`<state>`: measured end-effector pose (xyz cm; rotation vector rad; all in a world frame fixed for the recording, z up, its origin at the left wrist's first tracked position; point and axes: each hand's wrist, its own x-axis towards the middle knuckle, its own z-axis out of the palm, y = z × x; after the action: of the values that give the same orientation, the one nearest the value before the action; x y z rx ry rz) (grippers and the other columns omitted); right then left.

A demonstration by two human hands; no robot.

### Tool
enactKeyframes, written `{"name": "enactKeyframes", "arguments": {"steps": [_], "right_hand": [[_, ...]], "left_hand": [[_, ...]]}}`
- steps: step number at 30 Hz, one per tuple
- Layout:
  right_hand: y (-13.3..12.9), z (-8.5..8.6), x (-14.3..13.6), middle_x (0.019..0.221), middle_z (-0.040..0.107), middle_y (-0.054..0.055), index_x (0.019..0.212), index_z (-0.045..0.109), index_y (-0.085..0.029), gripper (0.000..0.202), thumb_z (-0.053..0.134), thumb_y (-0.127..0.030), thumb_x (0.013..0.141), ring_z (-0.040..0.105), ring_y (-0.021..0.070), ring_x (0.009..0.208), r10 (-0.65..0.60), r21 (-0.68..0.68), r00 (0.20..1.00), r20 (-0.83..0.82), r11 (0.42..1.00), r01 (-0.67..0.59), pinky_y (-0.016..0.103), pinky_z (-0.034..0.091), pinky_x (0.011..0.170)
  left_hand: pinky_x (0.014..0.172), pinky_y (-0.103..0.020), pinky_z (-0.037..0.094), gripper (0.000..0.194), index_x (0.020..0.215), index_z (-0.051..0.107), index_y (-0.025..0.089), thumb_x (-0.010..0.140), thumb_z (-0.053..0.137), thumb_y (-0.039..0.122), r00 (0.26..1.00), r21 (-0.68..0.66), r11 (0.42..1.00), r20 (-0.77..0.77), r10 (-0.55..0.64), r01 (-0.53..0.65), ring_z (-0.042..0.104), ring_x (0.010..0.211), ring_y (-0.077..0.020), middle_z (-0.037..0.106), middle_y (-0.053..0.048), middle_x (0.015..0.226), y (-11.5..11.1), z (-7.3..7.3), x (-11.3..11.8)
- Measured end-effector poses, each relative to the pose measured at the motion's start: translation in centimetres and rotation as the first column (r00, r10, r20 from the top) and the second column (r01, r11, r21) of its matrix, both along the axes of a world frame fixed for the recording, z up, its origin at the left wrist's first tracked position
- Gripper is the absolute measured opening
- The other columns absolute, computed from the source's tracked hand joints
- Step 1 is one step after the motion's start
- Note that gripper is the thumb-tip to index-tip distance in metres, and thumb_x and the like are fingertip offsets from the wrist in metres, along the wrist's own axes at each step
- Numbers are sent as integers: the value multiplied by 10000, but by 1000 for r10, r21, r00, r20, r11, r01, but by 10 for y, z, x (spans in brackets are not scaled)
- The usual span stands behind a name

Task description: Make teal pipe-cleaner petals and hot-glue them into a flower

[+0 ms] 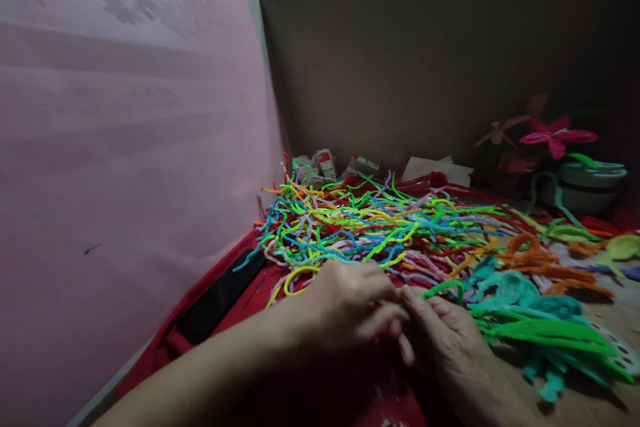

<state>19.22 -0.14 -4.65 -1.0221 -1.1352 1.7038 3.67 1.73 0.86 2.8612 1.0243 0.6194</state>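
My left hand (350, 300) is closed, its fingertips pinched together against my right thumb. My right hand (450, 340) is closed too, with a bright green pipe cleaner (445, 287) gripped between thumb and fingers. The pipe cleaner arches up out of the right hand and bends down behind it. A small bit of green shows where the fingertips of both hands meet; the rest there is hidden by the fingers. Just beyond the hands lies a large tangled heap of many-coloured pipe cleaners (350, 220). Green leaf shapes (555, 333) of pipe cleaner rest right of my right hand.
A black phone-like slab (220, 297) lies on the red cloth (255, 293) beside the pink wall (125, 180). Turquoise (515, 287) and orange (530, 250) bundles sit at right. Behind them stand a pale pot (587, 190) and a pink flower (555, 137). Small boxes (325, 163) line the back.
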Motion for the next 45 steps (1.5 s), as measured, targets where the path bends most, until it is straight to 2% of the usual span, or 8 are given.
{"name": "enactKeyframes", "arguments": {"steps": [3, 6, 13, 17, 26, 35, 42, 45], "right_hand": [[-2, 3, -1, 453, 538, -13, 719, 580, -138, 422, 503, -552, 742, 412, 64, 363, 16, -30, 998, 57, 999, -14, 174, 292, 370], [-5, 2, -6, 537, 591, 1, 827, 582, -138, 440, 516, -562, 726, 440, 58, 383, 80, -33, 997, 15, 996, -79, 164, 296, 373], [-9, 0, -10, 517, 531, -27, 790, 551, -143, 366, 517, -505, 753, 410, 48, 384, 115, -65, 993, -12, 991, -116, 159, 285, 376], [-13, 2, -8, 520, 455, -36, 697, 555, -147, 353, 533, -497, 741, 414, 59, 438, 139, 46, 987, 75, 989, -143, 159, 317, 395], [-9, 2, -6, 552, 466, -12, 683, 594, -158, 376, 438, -483, 790, 445, 96, 511, 96, 309, 946, 310, 931, -196, 184, 379, 473], [-13, 3, -3, 642, 586, 30, 643, 609, -163, 379, 452, -475, 789, 550, 141, 609, 47, 309, 940, 339, 938, -159, 206, 433, 552], [-15, 5, -6, 618, 576, 17, 672, 632, -162, 347, 467, -440, 799, 552, 133, 609, 36, 323, 962, 270, 938, -126, 205, 431, 574], [-14, 6, -5, 633, 570, 18, 683, 637, -158, 345, 463, -433, 799, 539, 128, 608, 45, 324, 955, 293, 935, -143, 204, 427, 582]], "left_hand": [[717, -243, 467, 178, 849, 611, 218, 813, 454, 295, 916, -40, 928, 151, 372, -370, 595, 748, -121, 664, -29, 824, 54, 30, -31], [744, -253, 444, 224, 898, 624, 164, 732, 531, 281, 674, -63, 697, 204, 710, -715, 590, 821, -155, 662, -61, 906, 121, 47, -70], [735, -282, 432, 174, 714, 655, 168, 544, 642, 206, 521, -117, 568, 283, 805, -814, 590, 835, -219, 664, -76, 783, 206, 32, -126], [637, -263, 432, 54, 529, 607, 157, 553, 613, 204, 471, -165, 580, 431, 770, -798, 586, 678, -197, 598, -47, 544, 215, 33, -132], [333, -169, 258, 229, 723, 579, 107, 677, 518, 323, 341, -239, 762, 785, 516, -602, 331, 321, -26, 539, 8, 528, 208, 83, -133], [319, -160, 290, 240, 810, 621, 114, 690, 564, 314, 438, -119, 921, 852, 287, -372, 405, 365, -28, 543, 7, 598, 188, 99, -119], [453, -199, 399, 309, 922, 620, 86, 771, 438, 284, 603, 2, 696, 500, 621, -718, 517, 488, -92, 614, -50, 673, 190, 98, -113], [588, -232, 432, 202, 763, 668, 102, 682, 527, 223, 649, 14, 687, 344, 679, -727, 584, 647, -158, 632, -61, 658, 196, 82, -114]]}}
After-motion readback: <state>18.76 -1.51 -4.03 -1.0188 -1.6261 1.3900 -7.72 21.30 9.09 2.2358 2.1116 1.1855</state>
